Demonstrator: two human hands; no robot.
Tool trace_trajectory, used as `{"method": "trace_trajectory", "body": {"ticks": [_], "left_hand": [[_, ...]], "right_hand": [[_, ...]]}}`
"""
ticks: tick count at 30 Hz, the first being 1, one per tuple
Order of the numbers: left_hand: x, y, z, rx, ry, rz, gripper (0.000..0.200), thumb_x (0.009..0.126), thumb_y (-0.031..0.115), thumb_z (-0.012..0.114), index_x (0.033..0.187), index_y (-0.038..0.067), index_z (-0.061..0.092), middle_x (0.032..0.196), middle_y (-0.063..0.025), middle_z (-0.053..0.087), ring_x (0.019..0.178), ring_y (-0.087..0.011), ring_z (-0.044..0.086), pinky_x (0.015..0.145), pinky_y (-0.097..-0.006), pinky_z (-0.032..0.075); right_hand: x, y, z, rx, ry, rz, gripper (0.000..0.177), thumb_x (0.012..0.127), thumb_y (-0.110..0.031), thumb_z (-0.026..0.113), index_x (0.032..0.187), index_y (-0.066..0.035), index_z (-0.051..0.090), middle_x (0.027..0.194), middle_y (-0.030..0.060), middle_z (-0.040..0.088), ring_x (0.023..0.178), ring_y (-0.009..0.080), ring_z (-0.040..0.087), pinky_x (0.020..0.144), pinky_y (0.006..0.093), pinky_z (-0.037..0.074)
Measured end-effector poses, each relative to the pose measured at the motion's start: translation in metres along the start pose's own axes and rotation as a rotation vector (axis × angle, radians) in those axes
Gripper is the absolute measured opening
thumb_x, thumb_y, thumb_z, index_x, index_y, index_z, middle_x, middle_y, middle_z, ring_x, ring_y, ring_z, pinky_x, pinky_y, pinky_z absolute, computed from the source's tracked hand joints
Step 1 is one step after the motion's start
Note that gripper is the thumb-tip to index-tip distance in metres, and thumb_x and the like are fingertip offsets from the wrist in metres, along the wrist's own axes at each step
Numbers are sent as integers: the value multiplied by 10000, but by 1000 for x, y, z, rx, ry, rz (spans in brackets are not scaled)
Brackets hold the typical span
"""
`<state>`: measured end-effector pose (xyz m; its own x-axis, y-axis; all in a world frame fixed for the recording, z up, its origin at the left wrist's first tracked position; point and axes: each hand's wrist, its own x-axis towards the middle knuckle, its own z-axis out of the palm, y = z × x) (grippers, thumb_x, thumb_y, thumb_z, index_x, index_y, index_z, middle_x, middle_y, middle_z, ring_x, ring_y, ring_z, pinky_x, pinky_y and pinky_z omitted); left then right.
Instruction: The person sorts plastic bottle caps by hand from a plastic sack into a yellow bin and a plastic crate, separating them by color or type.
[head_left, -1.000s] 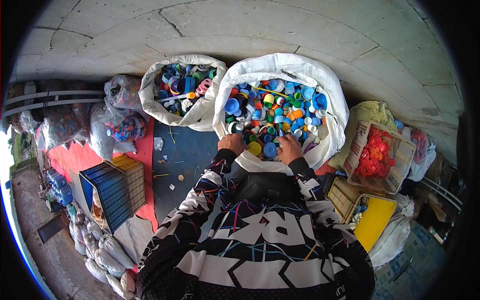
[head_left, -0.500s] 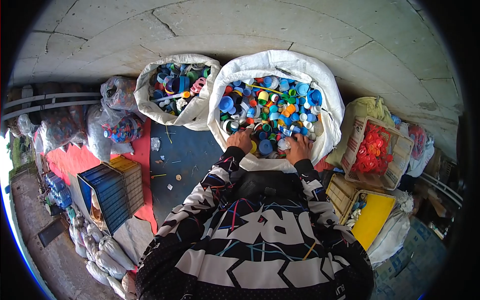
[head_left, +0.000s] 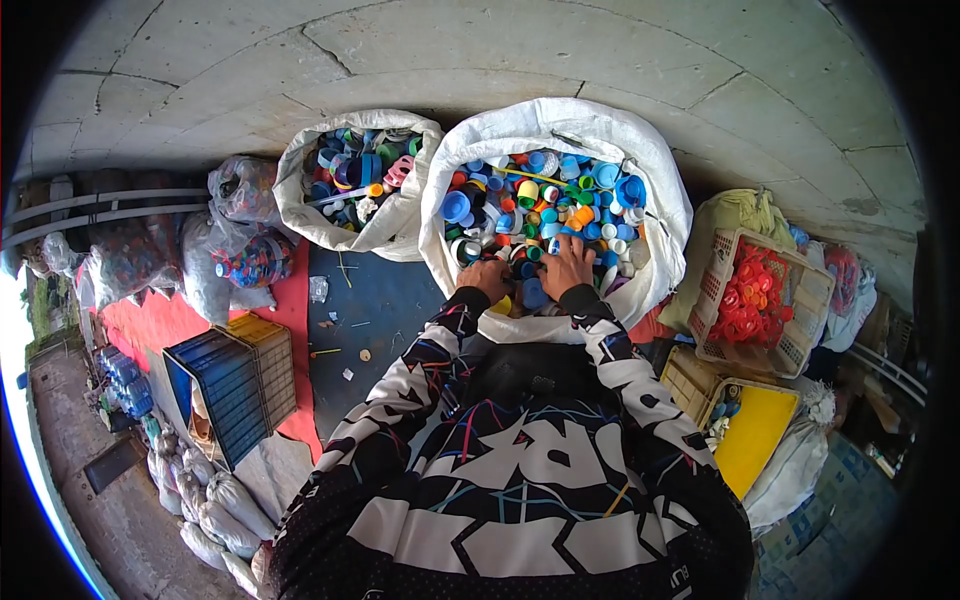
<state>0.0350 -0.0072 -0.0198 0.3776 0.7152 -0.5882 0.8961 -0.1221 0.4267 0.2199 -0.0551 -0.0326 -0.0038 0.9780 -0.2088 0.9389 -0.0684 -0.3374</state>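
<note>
- Near the middle, inside the big white woven sack (head_left: 655,170), both hands rest on the near edge of mixed coloured plastic caps (head_left: 545,195).
- Left hand (head_left: 487,278): fingers curled into the caps; I cannot tell whether it grips one.
- Right hand (head_left: 567,268): fingers spread flat on caps, holding nothing visible.
- Right: beige plastic basket (head_left: 808,330) holding red caps (head_left: 745,305).

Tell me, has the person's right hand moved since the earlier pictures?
Yes. The right hand has gone farther from the near rim of the white sack, deeper over the bottle caps and closer to the left hand.
</note>
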Motion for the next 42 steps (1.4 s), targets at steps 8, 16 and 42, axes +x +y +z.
{"method": "trace_trajectory", "body": {"ticks": [8,16,42], "left_hand": [[5,12,11,80,-35,-148,381,624,335,783,937,146,675,948,-107,667,925,-298,643,762,-401,517],[18,31,12,339,-120,-188,253,666,279,770,869,136,721,938,-58,688,883,-212,670,677,-324,521],[-19,-32,-44,-2003,-479,69,276,772,254,542,947,41,543,891,-78,520,534,-99,395,445,-213,306]], "right_hand": [[18,-16,14,-112,-162,157,198,789,-217,578,904,-135,717,1438,86,293,1326,292,232,969,558,253],[25,-13,19,-140,-213,194,227,847,-243,523,958,-189,715,1486,78,216,1371,290,157,995,605,204],[-2,50,-29,1232,376,445,245,723,-154,661,954,-83,617,1079,108,547,939,252,543,806,385,425]]}}
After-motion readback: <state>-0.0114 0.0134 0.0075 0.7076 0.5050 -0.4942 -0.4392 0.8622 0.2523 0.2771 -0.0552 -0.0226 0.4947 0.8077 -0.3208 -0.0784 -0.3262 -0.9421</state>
